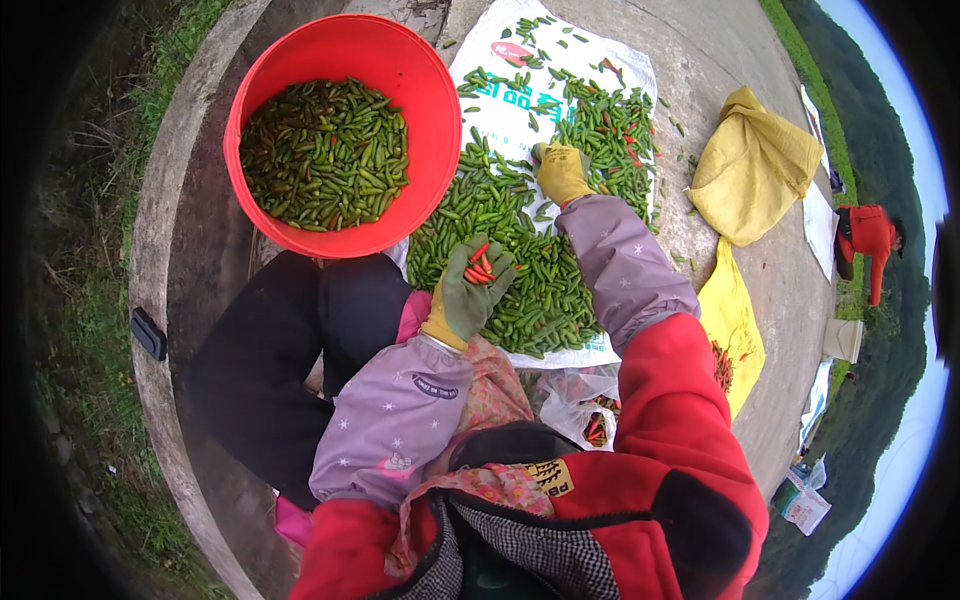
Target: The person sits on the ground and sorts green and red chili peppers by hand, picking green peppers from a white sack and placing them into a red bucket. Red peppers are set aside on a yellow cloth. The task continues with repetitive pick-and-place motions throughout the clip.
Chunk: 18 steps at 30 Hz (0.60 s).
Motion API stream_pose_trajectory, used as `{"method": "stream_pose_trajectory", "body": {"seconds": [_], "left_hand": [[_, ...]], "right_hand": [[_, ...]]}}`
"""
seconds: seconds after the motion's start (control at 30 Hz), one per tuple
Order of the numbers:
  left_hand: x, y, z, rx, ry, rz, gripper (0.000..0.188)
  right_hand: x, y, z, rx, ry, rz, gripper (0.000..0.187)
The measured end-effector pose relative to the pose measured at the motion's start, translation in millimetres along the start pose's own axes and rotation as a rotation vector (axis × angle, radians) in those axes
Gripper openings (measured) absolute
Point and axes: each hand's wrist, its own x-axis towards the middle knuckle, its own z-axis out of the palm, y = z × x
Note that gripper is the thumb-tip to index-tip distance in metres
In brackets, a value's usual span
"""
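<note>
A heap of green chilies spreads over a white woven sack laid flat before me, with a few red ones mixed in. My left hand, in a green and yellow glove, is turned palm up above the heap's near left side. Its fingers curl around several red chilies. My right hand, gloved the same way, reaches down into the chilies farther out. Its fingers are bent, and what they hold, if anything, is hidden. A red bucket at the left contains many green chilies.
Beside my right arm lie a bunched yellow sack and another yellow sack with red chilies at its mouth. A clear plastic bag of red chilies sits near my lap. A person in red bends over at the far right.
</note>
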Motion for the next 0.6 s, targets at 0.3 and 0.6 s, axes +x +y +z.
{"method": "stream_pose_trajectory", "body": {"seconds": [0.3,0.6], "left_hand": [[5,1,0,0.023,0.022,0.089,0.036],[-26,-2,56,1.275,-0.271,0.675,0.039]], "right_hand": [[-80,-9,-57,1.135,0.027,0.097,0.024],[-191,-77,-59,2.649,-0.522,0.396,0.032]]}}
